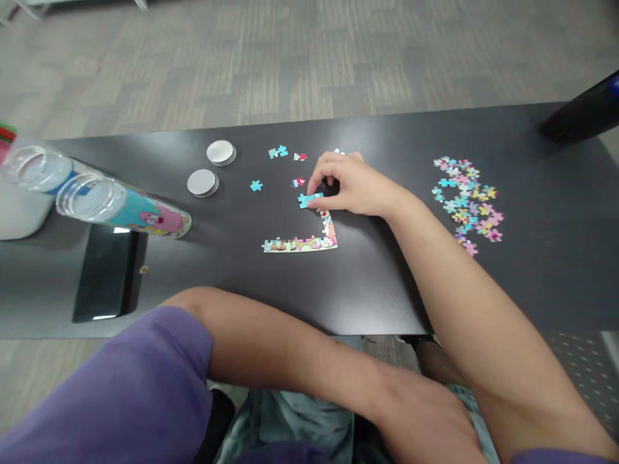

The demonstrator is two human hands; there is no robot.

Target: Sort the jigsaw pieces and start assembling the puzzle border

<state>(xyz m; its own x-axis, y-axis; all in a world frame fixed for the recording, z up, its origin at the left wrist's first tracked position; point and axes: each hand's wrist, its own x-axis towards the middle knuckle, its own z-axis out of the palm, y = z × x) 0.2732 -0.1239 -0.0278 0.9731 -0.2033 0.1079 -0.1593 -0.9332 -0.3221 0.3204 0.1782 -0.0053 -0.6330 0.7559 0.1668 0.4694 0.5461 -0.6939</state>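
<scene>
My right hand pinches a light-blue puzzle piece between thumb and fingers, low over the dark table. Just below it is an L-shaped joined strip of colourful jigsaw edge pieces, whose upper end reaches up to the fingers. Loose near the hand are a red-and-blue piece, a red-and-white piece, a small blue piece and a blue pair. Another piece peeks out behind the knuckles. My left hand rests on my lap beneath the right forearm, its fingers hidden.
A heap of mixed puzzle pieces lies to the right. At the left are two stacks of round discs, clear-topped printed tubes lying down, and a black phone-like device. A dark cylinder stands at the far right.
</scene>
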